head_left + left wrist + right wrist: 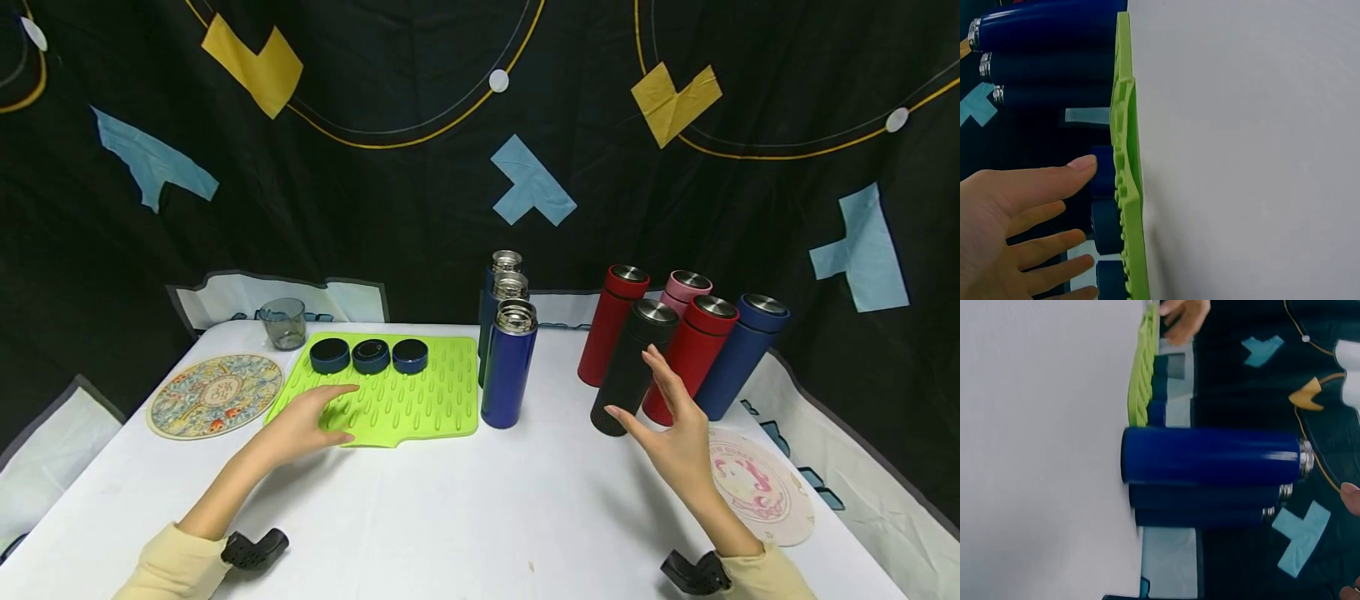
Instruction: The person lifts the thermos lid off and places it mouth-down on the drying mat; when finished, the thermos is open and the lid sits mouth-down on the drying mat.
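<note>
I count three lids (pixel 371 356) on the mat (pixel 450 396), eight flasks (pixel 510 375) right of it; left hand (pixel 303 425) near, right hand (pixel 678 442) well right, both curved, empty.

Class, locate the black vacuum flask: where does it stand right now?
In the head view, the black vacuum flask stands right of centre, in front of one red flask and left of another, just beyond the right hand.

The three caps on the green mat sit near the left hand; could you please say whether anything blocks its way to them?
Nothing visible does; in the head view, only bare green mat shows between the left hand and the caps.
</note>
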`<state>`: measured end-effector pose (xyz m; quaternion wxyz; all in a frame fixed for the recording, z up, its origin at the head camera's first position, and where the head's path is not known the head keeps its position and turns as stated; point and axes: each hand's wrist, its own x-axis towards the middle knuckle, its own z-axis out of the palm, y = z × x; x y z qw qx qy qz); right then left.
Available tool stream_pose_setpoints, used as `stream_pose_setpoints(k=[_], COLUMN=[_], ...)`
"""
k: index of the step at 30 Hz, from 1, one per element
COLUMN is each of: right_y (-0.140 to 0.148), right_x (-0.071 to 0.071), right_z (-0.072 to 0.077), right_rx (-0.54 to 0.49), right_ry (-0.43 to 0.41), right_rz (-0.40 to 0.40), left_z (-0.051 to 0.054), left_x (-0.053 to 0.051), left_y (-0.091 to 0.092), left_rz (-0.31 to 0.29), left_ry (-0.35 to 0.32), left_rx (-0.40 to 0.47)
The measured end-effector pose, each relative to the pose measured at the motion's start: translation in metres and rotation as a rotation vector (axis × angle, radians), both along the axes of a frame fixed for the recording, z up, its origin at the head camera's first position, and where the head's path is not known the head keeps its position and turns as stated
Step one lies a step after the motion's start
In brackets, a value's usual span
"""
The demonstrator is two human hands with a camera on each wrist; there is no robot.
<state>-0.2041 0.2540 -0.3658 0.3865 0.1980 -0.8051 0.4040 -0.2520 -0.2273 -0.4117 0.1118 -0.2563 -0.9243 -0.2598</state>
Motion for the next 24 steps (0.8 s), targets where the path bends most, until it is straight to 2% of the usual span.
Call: stream_pose_setpoints(k=[7, 13, 24], right_y=[-0.005, -0.001, 0.004], right_x=[0.004, -0.006, -0.021], right_z=[0.017, 0.014, 0.008], right_rx=[-0.096, -0.179, -0.237], right_ry=[-0.018, -0.010, -0.070], right_rz=[-0.058, -0.093, -0.105], left_z=[-0.008, -0.012, -0.008], left_x=[0.001, -0.005, -0.007], left_y=[-0.011, -0.011, -0.008], left_rz=[0.036, 0.043, 0.045], left_ry=[-0.067, -0.087, -0.120], left_rx=[-0.016, -0.043, -0.083])
